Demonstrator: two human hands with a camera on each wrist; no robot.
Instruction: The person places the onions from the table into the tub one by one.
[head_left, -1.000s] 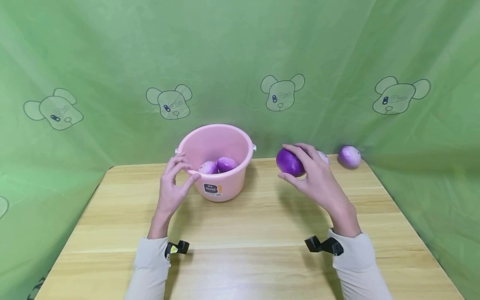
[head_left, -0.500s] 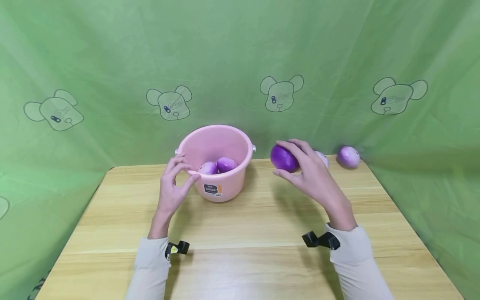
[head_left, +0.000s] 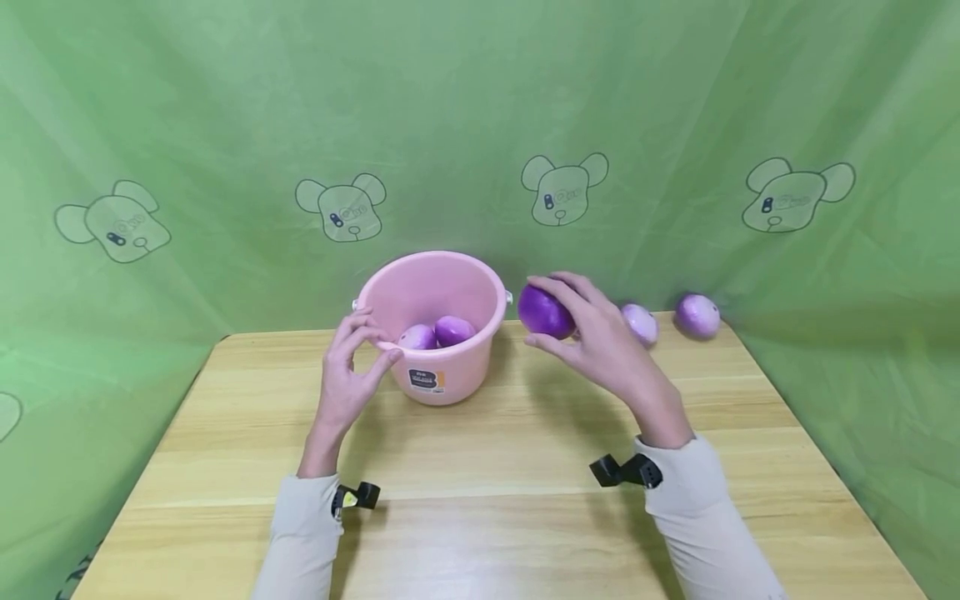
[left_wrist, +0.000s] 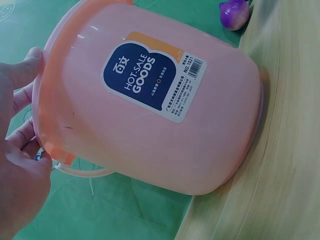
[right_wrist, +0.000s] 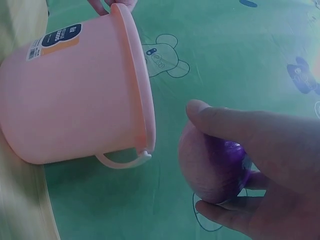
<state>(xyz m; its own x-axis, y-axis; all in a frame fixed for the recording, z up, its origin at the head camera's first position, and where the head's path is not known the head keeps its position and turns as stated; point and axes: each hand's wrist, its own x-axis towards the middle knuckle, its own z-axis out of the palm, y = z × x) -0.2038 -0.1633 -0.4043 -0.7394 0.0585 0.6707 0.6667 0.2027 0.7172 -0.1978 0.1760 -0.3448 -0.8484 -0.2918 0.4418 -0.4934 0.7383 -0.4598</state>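
Note:
My left hand (head_left: 345, 375) pinches the near-left rim of a pink plastic bucket (head_left: 457, 375), thumb outside and fingers over the edge. The bucket stands upright on the table and bears a dark label (left_wrist: 142, 80). Two purple-and-white onions (head_left: 453, 330) lie inside it. To the right of the bucket my right hand (head_left: 603, 346) holds a deep purple onion (head_left: 543, 312) in the air, thumb on one side and fingers on the other. In the right wrist view that onion (right_wrist: 210, 165) shows a pale side, apart from the bucket's rim.
Two more onions, a pale one (head_left: 640, 323) and a purple-and-white one (head_left: 697, 316), lie by the back right edge of the wooden table (head_left: 480, 533). A green curtain (head_left: 450, 108) with bear outlines hangs behind and at both sides. The bucket's handle (right_wrist: 122, 162) hangs down.
My right hand has carried the purple onion leftward, nearer the bucket, uncovering the pale onion behind it. The left hand stays at the rim.

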